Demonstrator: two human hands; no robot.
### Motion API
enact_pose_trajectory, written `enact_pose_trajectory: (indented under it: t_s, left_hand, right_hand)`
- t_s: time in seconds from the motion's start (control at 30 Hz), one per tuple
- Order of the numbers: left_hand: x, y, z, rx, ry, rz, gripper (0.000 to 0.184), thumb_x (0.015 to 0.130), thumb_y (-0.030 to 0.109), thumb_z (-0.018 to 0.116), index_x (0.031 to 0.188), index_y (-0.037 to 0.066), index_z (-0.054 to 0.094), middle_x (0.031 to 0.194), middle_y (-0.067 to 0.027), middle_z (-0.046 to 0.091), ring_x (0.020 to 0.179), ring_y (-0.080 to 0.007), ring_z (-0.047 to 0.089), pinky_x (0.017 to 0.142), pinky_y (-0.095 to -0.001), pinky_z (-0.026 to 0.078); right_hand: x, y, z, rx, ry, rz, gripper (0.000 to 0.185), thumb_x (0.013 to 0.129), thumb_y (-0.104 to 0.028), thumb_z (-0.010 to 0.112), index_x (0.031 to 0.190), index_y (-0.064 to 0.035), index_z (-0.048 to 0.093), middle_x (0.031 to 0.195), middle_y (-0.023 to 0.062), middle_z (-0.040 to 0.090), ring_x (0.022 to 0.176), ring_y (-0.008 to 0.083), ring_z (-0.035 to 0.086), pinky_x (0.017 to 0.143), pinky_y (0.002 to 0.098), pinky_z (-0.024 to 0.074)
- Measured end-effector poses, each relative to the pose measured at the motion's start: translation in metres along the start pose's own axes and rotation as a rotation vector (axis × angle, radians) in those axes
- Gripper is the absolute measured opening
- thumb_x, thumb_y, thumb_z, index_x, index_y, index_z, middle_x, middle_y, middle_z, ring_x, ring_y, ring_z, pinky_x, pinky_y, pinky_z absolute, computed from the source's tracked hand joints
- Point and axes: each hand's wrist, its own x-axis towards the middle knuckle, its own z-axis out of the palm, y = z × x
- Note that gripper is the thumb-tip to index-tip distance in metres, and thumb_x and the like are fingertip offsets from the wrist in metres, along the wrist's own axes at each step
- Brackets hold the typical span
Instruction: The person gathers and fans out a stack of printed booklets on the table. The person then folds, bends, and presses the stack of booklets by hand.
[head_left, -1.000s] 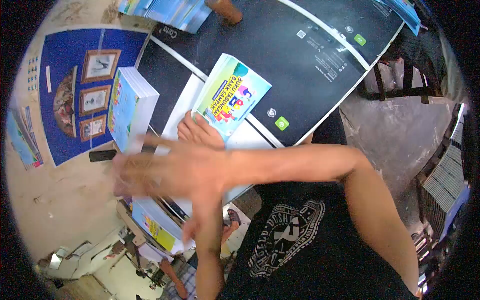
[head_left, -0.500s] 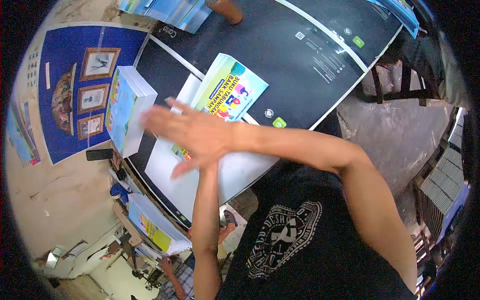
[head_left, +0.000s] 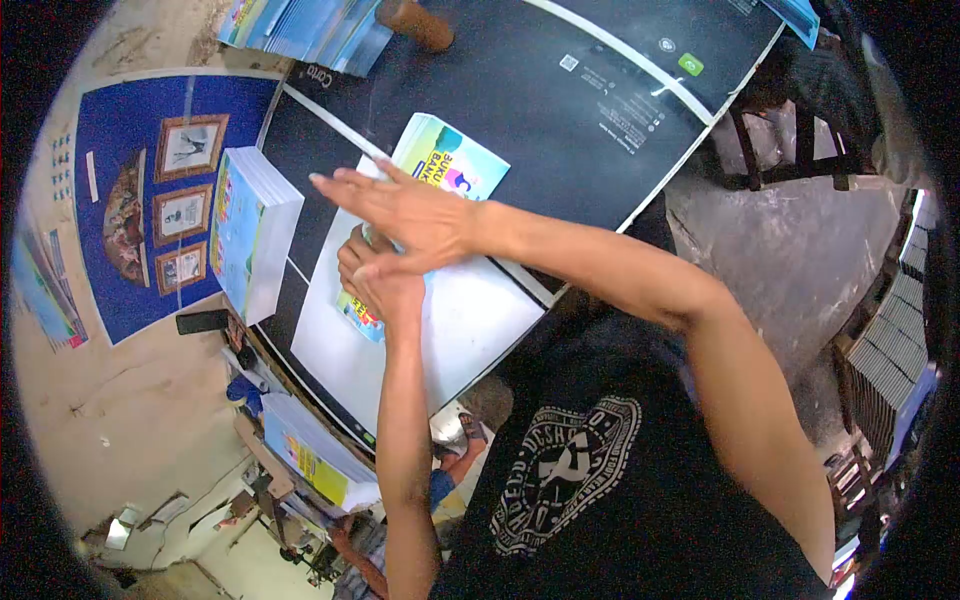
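Note:
My left hand (head_left: 390,290) rests on a booklet (head_left: 357,318) with a colourful cover, its fingers curled in against it. Most of that booklet is hidden under my hands. Just above and partly over the left hand, my right hand (head_left: 415,215) stretches its fingers out flat with nothing in them; whether it touches the booklet I cannot tell. Beyond it lies a pile of booklets (head_left: 470,165) with a yellow title panel reading "BUKU". Beneath the worked booklet is a white sheet (head_left: 455,345) on the black tabletop (head_left: 520,110).
A tall stack of booklets (head_left: 240,235) stands at the table's left edge, near a dark phone-like object (head_left: 203,321). More booklets (head_left: 310,35) and a brown cylinder (head_left: 415,25) are at the far side. Another stack (head_left: 315,455) sits lower left, near another person's arm (head_left: 360,560).
My right hand has shifted up and right, its fingers sharper now. My left hand, mostly covered before, shows with curled fingers on the booklet. The view has shifted slightly.

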Motion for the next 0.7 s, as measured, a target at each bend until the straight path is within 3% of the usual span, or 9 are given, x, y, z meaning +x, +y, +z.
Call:
enact_pose_trajectory:
  t_s: [0.1, 0.2, 0.3, 0.37, 0.47, 0.57, 0.7]
  left_hand:
    - [-0.001, 0.004, -0.006, 0.003, 0.005, -0.025, 0.043, 0.102, 0.035, 0.05, 0.128, 0.001, 0.056, 0.119, -0.0193, 0.056, 0.115, -0.038, 0.052, 0.099, -0.0516, 0.038]
    - [0.002, 0.014, -0.014, 0.047, 0.022, -0.067, 0.043, 0.102, 0.033, 0.049, 0.128, 0.0, 0.056, 0.119, -0.0195, 0.056, 0.115, -0.0383, 0.052, 0.1, -0.0515, 0.038]
    - [0.004, 0.017, -0.014, 0.084, 0.031, -0.083, 0.042, 0.102, 0.032, 0.049, 0.128, 0.0, 0.056, 0.119, -0.0198, 0.056, 0.116, -0.0386, 0.052, 0.101, -0.0514, 0.037]
    - [0.003, 0.017, -0.015, 0.083, 0.028, -0.102, 0.042, 0.102, 0.031, 0.049, 0.129, -0.001, 0.057, 0.119, -0.0199, 0.056, 0.116, -0.0388, 0.052, 0.101, -0.0513, 0.037]
    - [0.001, 0.013, -0.014, 0.061, -0.014, -0.125, 0.042, 0.103, 0.032, 0.047, 0.128, -0.001, 0.058, 0.119, -0.0201, 0.056, 0.116, -0.0381, 0.052, 0.102, -0.051, 0.036]
    - [0.002, 0.015, -0.012, 0.055, -0.012, -0.135, 0.043, 0.104, 0.032, 0.046, 0.128, 0.0, 0.058, 0.119, -0.0201, 0.057, 0.115, -0.0377, 0.052, 0.101, -0.0507, 0.037]
    - [0.0, 0.011, -0.009, 0.025, 0.018, -0.111, 0.043, 0.103, 0.033, 0.046, 0.128, 0.0, 0.058, 0.12, -0.0213, 0.057, 0.116, -0.038, 0.052, 0.102, -0.0505, 0.037]
  right_hand:
    - [0.02, -0.042, -0.025, 0.128, 0.09, -0.172, 0.12, 0.082, -0.084, 0.051, 0.16, 0.0004, 0.018, 0.162, 0.0223, 0.033, 0.148, 0.0394, 0.034, 0.122, 0.0555, 0.0256]
    - [0.035, -0.068, -0.06, 0.316, 0.254, -0.468, 0.114, 0.078, -0.075, 0.065, 0.156, 0.0005, 0.031, 0.151, 0.0224, 0.048, 0.137, 0.0418, 0.048, 0.11, 0.0493, 0.0417]
    - [0.024, 0.008, -0.048, 0.145, 0.29, -0.388, 0.105, 0.085, -0.074, 0.058, 0.156, -0.0012, 0.032, 0.148, 0.0237, 0.051, 0.136, 0.0418, 0.049, 0.109, 0.0495, 0.0428]
    - [0.001, 0.027, -0.045, -0.351, -0.093, 0.159, 0.093, 0.093, -0.073, 0.046, 0.155, -0.0049, 0.035, 0.147, 0.0227, 0.053, 0.138, 0.0407, 0.047, 0.113, 0.0501, 0.0394]
    - [-0.002, 0.033, -0.035, -0.323, -0.077, -0.013, 0.086, 0.098, -0.072, 0.035, 0.155, -0.007, 0.037, 0.147, 0.0217, 0.053, 0.142, 0.0391, 0.044, 0.117, 0.0512, 0.0348]
    - [-0.003, 0.035, -0.022, -0.459, -0.101, 0.008, 0.086, 0.098, -0.072, 0.034, 0.155, -0.0079, 0.038, 0.148, 0.0215, 0.052, 0.144, 0.0372, 0.042, 0.119, 0.0522, 0.0314]
    - [-0.002, 0.022, -0.008, -0.499, -0.1, 0.037, 0.083, 0.098, -0.067, 0.043, 0.157, -0.0094, 0.034, 0.152, 0.0201, 0.048, 0.145, 0.0364, 0.041, 0.12, 0.0528, 0.0293]
